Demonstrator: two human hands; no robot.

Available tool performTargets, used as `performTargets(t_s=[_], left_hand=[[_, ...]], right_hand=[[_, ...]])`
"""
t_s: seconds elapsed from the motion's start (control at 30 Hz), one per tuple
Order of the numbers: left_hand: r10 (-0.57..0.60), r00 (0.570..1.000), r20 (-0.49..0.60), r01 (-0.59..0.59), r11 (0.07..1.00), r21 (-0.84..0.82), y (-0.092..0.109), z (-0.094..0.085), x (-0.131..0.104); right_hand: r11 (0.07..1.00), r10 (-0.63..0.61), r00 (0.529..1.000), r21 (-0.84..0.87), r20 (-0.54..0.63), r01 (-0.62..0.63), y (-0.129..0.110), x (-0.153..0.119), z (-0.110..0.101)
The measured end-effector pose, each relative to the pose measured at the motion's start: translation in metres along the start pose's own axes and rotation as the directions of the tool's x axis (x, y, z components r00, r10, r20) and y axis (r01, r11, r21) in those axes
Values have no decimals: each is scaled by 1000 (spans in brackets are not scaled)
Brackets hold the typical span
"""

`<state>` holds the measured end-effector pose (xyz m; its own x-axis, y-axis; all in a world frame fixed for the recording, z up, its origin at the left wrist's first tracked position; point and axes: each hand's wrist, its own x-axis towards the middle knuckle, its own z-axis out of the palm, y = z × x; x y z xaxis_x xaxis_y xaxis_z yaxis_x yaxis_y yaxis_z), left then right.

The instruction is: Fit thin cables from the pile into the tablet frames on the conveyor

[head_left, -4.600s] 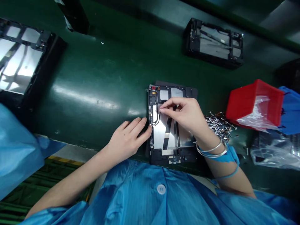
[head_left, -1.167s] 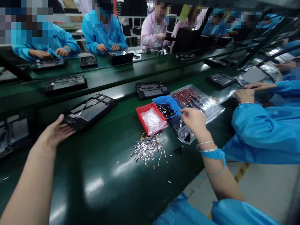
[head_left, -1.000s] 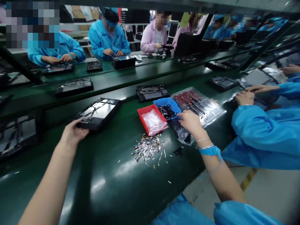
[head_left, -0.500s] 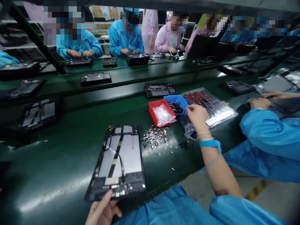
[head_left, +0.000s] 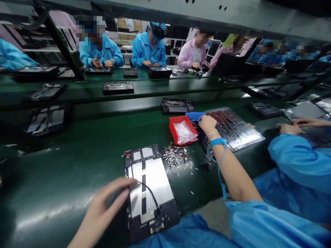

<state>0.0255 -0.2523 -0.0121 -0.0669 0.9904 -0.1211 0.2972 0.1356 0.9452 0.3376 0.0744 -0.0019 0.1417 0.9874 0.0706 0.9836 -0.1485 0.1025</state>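
Note:
An opened tablet [head_left: 157, 179] lies at the front edge of the green bench, its silver inner plate and a thin black cable showing. My left hand [head_left: 111, 199] reaches over its left side, with thumb and forefinger closed on the black cable [head_left: 148, 188]. Farther right, my right hand [head_left: 207, 124] dips into the blue tray [head_left: 195, 115] of small black parts; its fingertips are hidden in there. Touching that tray is a red tray [head_left: 178, 142] with clear plastic bags [head_left: 184, 132]. A heap of small connector cables [head_left: 177, 155] lies beside the tablet.
Right of the trays lies a clear plastic sheet [head_left: 243, 136] with rows of parts. Another opened tablet [head_left: 178, 105] sits behind them, and more tablets [head_left: 46, 120] lie at the left. A co-worker's hands [head_left: 291, 128] are at the right; people sit across the line.
My left hand has moved from the tablet's bottom edge up to its cable. The tablet now lies turned and farther right in view. My right hand has moved deeper into the blue tray.

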Motion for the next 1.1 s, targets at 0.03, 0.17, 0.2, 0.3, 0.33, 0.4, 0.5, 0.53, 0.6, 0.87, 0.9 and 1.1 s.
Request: performTargets(t_s=[0.03,0.17,0.2,0.3,0.33,0.4,0.5,0.53,0.6,0.87,0.9,1.1], left_hand=[[90,990,-105,-74,986,152,3,-4,24],[200,972,-124,-92,808,582,6,-4,107],[179,979,-96,-81,778,623,5,-2,118],[135,990,-38,-80,762,642,2,1,128],[127,992,-18,-85,760,644,1,1,127],[100,994,32,-97,753,650,2,0,124],[108,991,76,-131,768,627,6,0,124],[142,987,74,-158,789,594,8,2,126],[236,970,60,-236,850,472,14,7,131],[430,901,47,-432,902,23,38,27,142],[434,900,54,-435,900,18,38,27,141],[352,932,92,-357,933,52,31,22,138]], right_hand=[[1000,6,1000,0,20,-6,-3,4,-1],[999,26,999,19,41,-27,-13,12,-3],[999,32,999,20,36,-33,-14,11,-4],[998,57,998,21,-7,-56,-8,6,-10],[998,65,997,21,-28,-64,-5,3,-13],[997,75,994,22,-78,-73,2,-6,-19],[999,51,987,20,-149,-49,8,-26,-26],[999,30,982,21,-186,-27,9,-35,-28],[997,-46,944,37,-326,62,7,-53,-28],[984,-122,867,54,-483,168,-2,-77,-17],[992,-94,900,38,-425,122,-1,-71,-15],[1000,7,934,7,-358,-5,30,-46,-17]])
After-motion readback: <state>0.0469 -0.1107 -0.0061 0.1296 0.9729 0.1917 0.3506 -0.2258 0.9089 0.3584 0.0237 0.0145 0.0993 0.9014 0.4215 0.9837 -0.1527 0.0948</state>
